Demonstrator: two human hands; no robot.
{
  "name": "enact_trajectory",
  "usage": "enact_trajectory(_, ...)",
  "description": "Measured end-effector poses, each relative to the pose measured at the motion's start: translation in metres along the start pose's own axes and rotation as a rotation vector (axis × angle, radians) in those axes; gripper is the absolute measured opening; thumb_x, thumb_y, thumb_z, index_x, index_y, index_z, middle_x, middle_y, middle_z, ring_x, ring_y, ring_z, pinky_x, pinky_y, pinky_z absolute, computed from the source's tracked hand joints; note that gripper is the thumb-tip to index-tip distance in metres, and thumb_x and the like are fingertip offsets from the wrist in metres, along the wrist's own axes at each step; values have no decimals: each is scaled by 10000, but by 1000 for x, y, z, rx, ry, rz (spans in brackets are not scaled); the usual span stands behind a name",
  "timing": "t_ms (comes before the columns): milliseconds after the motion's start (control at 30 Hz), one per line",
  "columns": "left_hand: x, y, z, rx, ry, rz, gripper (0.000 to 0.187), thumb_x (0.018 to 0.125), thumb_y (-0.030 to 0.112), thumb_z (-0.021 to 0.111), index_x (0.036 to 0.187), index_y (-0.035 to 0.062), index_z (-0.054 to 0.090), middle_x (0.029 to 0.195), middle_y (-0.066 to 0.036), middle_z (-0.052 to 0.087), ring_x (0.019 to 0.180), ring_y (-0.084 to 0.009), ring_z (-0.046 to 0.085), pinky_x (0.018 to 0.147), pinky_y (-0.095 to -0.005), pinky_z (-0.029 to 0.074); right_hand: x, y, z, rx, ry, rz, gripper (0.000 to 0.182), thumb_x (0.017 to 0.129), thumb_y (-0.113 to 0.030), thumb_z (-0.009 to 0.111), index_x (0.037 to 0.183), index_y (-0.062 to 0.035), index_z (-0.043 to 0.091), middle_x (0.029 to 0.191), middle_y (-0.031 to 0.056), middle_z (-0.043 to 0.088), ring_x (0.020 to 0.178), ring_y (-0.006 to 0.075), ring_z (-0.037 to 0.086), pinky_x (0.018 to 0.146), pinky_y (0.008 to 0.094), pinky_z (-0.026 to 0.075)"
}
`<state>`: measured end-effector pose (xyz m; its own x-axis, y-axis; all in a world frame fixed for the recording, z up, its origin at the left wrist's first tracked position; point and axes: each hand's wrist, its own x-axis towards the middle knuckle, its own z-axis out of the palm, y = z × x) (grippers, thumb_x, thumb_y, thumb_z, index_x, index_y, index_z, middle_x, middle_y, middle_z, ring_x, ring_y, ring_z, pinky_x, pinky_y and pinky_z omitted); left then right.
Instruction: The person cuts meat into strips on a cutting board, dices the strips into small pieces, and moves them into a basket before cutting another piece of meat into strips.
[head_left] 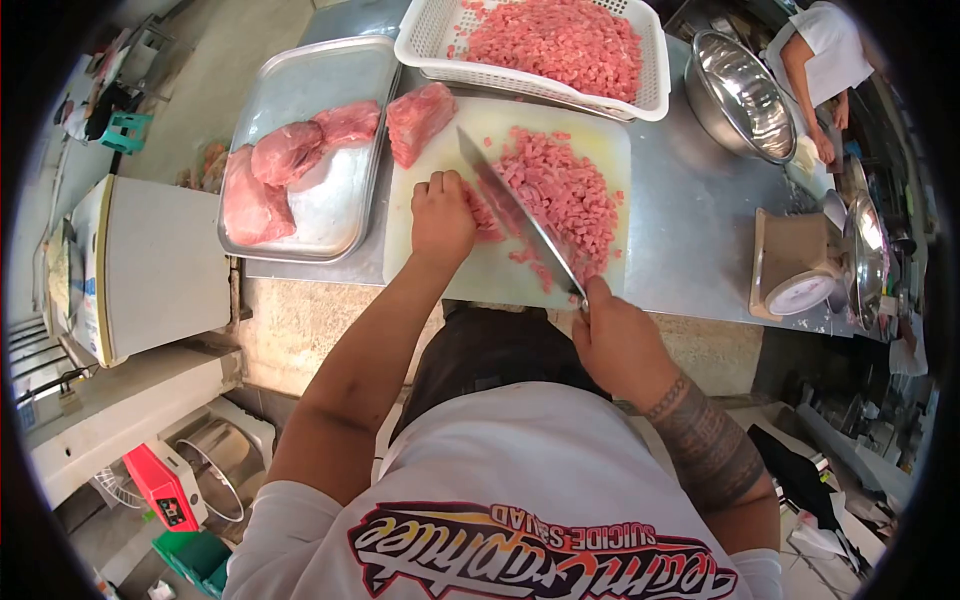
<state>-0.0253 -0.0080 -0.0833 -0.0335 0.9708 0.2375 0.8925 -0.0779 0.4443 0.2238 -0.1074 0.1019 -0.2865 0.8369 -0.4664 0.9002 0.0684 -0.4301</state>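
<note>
My right hand [622,340] grips the handle of a large kitchen knife [527,228], its blade slanting up and left over a white cutting board [425,275]. My left hand [443,218] has its fingers curled over a piece of raw meat [484,215], just left of the blade; the hand partly hides it. A heap of diced meat [565,190] covers the board's right part. One uncut chunk of meat [420,120] lies at the board's upper left corner. Larger meat pieces [290,155] rest in a metal tray [345,225] on the left.
Behind the board stands a white perforated basket [650,75] of diced meat. A steel bowl [740,95] and a kitchen scale [798,265] are on the metal table [675,230] to the right. Another person [825,60] stands at the far right. A white cabinet [165,265] is at left.
</note>
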Motion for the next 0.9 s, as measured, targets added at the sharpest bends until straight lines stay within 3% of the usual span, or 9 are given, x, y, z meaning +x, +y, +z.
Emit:
enact_trajectory(100, 1, 2, 2, 18, -1, -24, 221, 894, 18, 592, 1115, 7, 587, 1129, -208, 638, 1024, -434, 590, 932, -529, 478, -8, -5, 0, -11, -90, -16, 268, 1004, -116, 592, 1160, 78, 496, 854, 285, 706, 848, 478, 717, 759, 578, 566)
enact_trajectory(300, -2, 0, 11, -36, 69, -25, 229, 874, 33, 608, 1102, 23, 593, 1148, -167, 633, 1085, -420, 575, 960, -540, 449, 23, -2, 23, 41, -42, -120, 272, 999, -110, 579, 1165, 88, 491, 866, 289, 706, 857, 489, 713, 770, 589, 561)
enact_trajectory(400, -3, -5, 15, -38, 1, -45, 299, 888, 52, 587, 1187, 39, 605, 1225, -130, 627, 1175, -387, 550, 1042, -518, 411, 43, -8, 27, 77, -49, -110, 283, 994, -100, 561, 1183, 99, 494, 920, 308, 704, 869, 496, 710, 785, 594, 560)
enact_trajectory(500, -4, -4, 15, -66, 101, 17, 234, 876, 27, 599, 1109, 22, 585, 1175, -163, 625, 1114, -415, 565, 966, -550, 440, 76, -7, 56, 126, -42, -32, 325, 1016, -122, 567, 1252, 88, 489, 948, 331, 700, 939, 515, 698, 820, 593, 545)
enact_trajectory(600, -4, -5, 12, -12, 9, -22, 287, 897, 61, 593, 1182, 32, 608, 1226, -147, 631, 1163, -393, 558, 1040, -515, 421, 92, -5, 71, 126, 75, -118, 321, 1007, -121, 563, 1246, 83, 497, 957, 334, 702, 938, 525, 697, 824, 609, 543)
enact_trajectory(700, -1, -8, 4, -44, -56, -39, 263, 907, 53, 590, 1168, 22, 613, 1216, -163, 638, 1136, -399, 573, 1013, -494, 449, 94, 2, 72, 159, 94, -184, 333, 998, -133, 577, 1247, 74, 501, 939, 323, 707, 912, 521, 701, 808, 617, 544)
enact_trajectory(800, 0, -18, -3, -152, -35, 51, 200, 919, 39, 577, 1115, 13, 606, 1111, -192, 637, 1030, -431, 591, 942, -520, 470, 81, 4, 56, 55, 90, -56, 320, 977, -138, 561, 1233, 50, 523, 1054, 341, 698, 1006, 474, 707, 867, 576, 557)
enact_trajectory(900, -2, -18, -4, -84, 34, 40, 170, 919, 35, 582, 1084, 18, 620, 1103, -195, 635, 1033, -429, 590, 925, -525, 481, 57, 6, 50, 49, 70, 31, 268, 988, -134, 569, 1204, 18, 525, 955, 318, 711, 931, 489, 712, 819, 580, 563)
